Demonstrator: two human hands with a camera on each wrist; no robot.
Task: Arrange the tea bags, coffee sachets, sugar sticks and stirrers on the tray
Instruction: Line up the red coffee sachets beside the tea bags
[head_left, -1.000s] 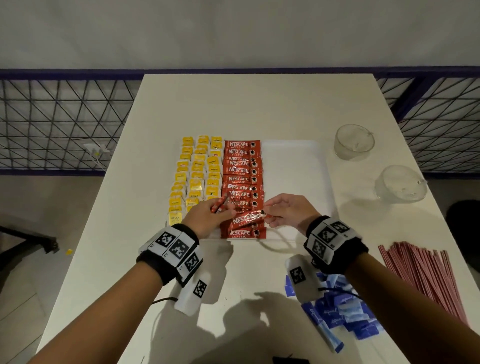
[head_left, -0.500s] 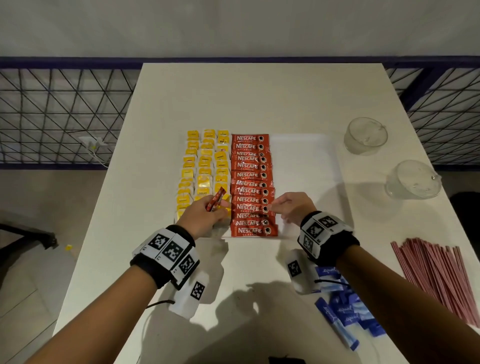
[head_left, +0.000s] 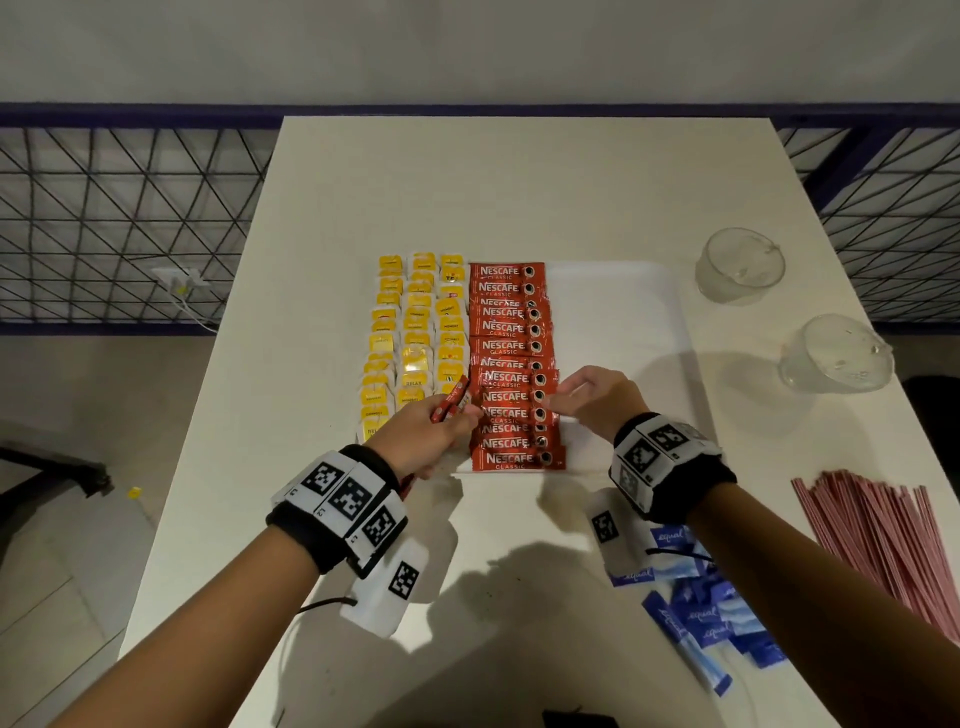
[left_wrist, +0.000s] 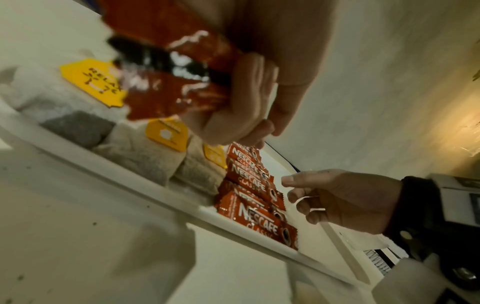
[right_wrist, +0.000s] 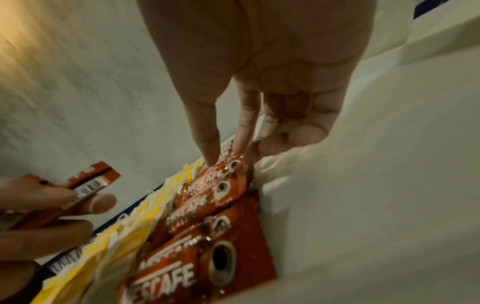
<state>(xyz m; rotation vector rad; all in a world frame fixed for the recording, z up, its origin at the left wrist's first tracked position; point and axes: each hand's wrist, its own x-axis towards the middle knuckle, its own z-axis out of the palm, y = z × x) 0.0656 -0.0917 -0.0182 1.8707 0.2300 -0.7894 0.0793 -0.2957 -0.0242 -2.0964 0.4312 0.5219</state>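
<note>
Red Nescafé sachets (head_left: 511, 364) lie in an overlapping column on the white tray (head_left: 618, 312), w/ three columns of yellow-tagged tea bags (head_left: 413, 338) just left of them. Left hand (head_left: 423, 441) is curled round a small bundle of spare sachets (head_left: 451, 402), held tilted over the near tea bags; how many are in the bundle can't be told, fingers cover most of it & the left wrist view is blurred there. Right hand (head_left: 597, 400) holds nothing: thumb & forefinger tips touch the right end of a sachet partway down the column, other fingers curled loosely. Blue Equal sugar sticks (head_left: 711, 618) sit in a heap on the table nr the right forearm, partly hidden by it. Pink stirrers (head_left: 883, 540) lie at the table's right edge, cut off by the frame. Two glass bowls (head_left: 740, 265) stand beyond the tray's right side
</note>
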